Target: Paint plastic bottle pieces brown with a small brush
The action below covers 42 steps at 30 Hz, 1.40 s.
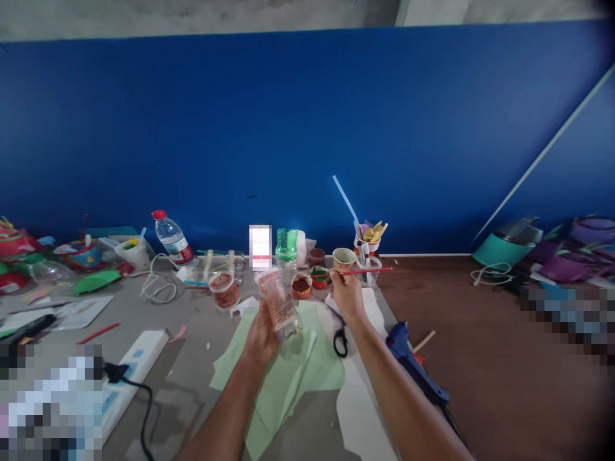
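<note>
My left hand (263,333) is closed around a clear plastic bottle (279,306), tilted, with reddish-brown paint over much of its side. In my right hand (346,296) is a thin red paintbrush (368,272), held nearly level with its tip end toward the left. That end is near a small pot of dark red paint (302,286); whether it touches is too small to tell. Beside this pot stands a pot of green paint (319,276). A paper cup (344,258) stands just behind my right hand. Light green paper sheets (278,390) lie below the bottle.
Black-handled scissors (341,342) and a blue glue gun (417,365) lie near my right forearm. On the left are a power strip (137,378), a red-capped water bottle (173,240) and a reddish tub (224,291). A green-painted bottle piece (287,246) stands behind.
</note>
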Tool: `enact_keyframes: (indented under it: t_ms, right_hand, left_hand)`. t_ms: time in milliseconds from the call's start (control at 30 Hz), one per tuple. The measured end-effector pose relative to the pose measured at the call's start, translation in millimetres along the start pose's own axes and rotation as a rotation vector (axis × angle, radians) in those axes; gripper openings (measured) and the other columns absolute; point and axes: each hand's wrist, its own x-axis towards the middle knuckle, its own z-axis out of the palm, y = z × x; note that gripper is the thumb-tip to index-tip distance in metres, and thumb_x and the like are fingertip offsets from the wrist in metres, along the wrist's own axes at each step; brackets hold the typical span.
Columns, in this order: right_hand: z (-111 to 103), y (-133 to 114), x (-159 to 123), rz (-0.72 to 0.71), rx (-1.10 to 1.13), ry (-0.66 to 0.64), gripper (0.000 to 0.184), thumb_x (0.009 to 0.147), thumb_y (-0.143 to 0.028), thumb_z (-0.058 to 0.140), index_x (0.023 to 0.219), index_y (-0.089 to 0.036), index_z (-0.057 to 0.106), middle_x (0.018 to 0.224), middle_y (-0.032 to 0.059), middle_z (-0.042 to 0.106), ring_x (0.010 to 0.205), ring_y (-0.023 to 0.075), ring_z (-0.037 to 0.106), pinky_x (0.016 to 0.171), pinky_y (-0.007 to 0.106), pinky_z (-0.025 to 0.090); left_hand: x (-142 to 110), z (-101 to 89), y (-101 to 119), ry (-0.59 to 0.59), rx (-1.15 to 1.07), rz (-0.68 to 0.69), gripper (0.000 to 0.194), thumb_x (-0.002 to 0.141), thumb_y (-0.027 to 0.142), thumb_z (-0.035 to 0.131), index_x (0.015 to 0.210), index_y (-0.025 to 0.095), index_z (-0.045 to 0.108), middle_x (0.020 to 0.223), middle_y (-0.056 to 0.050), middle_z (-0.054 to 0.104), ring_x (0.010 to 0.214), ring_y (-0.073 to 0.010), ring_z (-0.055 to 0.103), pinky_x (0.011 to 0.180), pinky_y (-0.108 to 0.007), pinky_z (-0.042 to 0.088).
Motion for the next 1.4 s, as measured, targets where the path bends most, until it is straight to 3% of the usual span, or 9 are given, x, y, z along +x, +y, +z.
enact_keyframes:
  t_ms: [300,500,667,800,933,1400]
  right_hand:
    - [0,2,0,0.084,0.021,0.030,0.038,0.083,-0.043,0.046,0.083,-0.014,0.071,0.058,0.0060,0.065,0.057,0.0216,0.058,0.055,0.030,0.044]
    - [0,2,1,0.113,0.095,0.035,0.037,0.082,-0.045,0.047,0.078,-0.014,0.067,0.053,0.0025,0.059,0.049,0.0160,0.050,0.047,0.027,0.037]
    - [-9,-25,-1,0.210,0.409,0.046,0.030,0.079,-0.042,0.054,0.081,-0.014,0.064,0.051,-0.0026,0.052,0.041,0.0093,0.035,0.040,0.024,0.024]
    - [-19,-53,-7,0.177,0.607,0.015,0.024,0.078,-0.039,0.062,0.081,-0.015,0.063,0.050,-0.0042,0.050,0.042,0.0078,0.037,0.041,0.022,0.024]
    - [-24,-73,-16,0.125,0.679,-0.062,0.021,0.079,-0.036,0.063,0.081,-0.015,0.063,0.057,-0.0017,0.058,0.044,0.0065,0.040,0.043,0.020,0.028]
    - [-19,-87,-33,-0.013,0.402,-0.186,0.023,0.087,-0.036,0.054,0.087,-0.015,0.063,0.068,0.0011,0.060,0.047,0.0082,0.042,0.043,0.021,0.033]
  left_hand:
    - [-1,-0.5,-2,0.008,-0.003,-0.025,0.038,0.089,0.046,0.057,0.104,0.014,0.069,0.098,-0.009,0.075,0.082,-0.0188,0.070,0.078,-0.031,0.057]
    - [-1,0.0,0,0.043,-0.014,-0.063,0.044,0.093,0.048,0.048,0.104,0.010,0.068,0.096,-0.011,0.075,0.079,-0.0187,0.070,0.074,-0.031,0.057]
    - [1,-3.3,1,-0.010,-0.035,-0.101,0.040,0.090,0.046,0.057,0.106,0.012,0.067,0.095,-0.010,0.075,0.079,-0.0181,0.070,0.074,-0.030,0.057]
    - [0,-4.8,1,-0.011,-0.020,-0.080,0.039,0.088,0.046,0.059,0.106,0.013,0.067,0.098,-0.009,0.075,0.084,-0.0192,0.070,0.079,-0.031,0.056]
    - [-1,-4.8,0,-0.021,-0.006,-0.055,0.039,0.085,0.047,0.063,0.105,0.014,0.068,0.100,-0.010,0.074,0.085,-0.0205,0.071,0.079,-0.033,0.057]
    - [-5,-0.9,2,-0.043,0.025,-0.052,0.044,0.082,0.050,0.067,0.105,0.012,0.069,0.099,-0.011,0.074,0.085,-0.0213,0.070,0.080,-0.034,0.057]
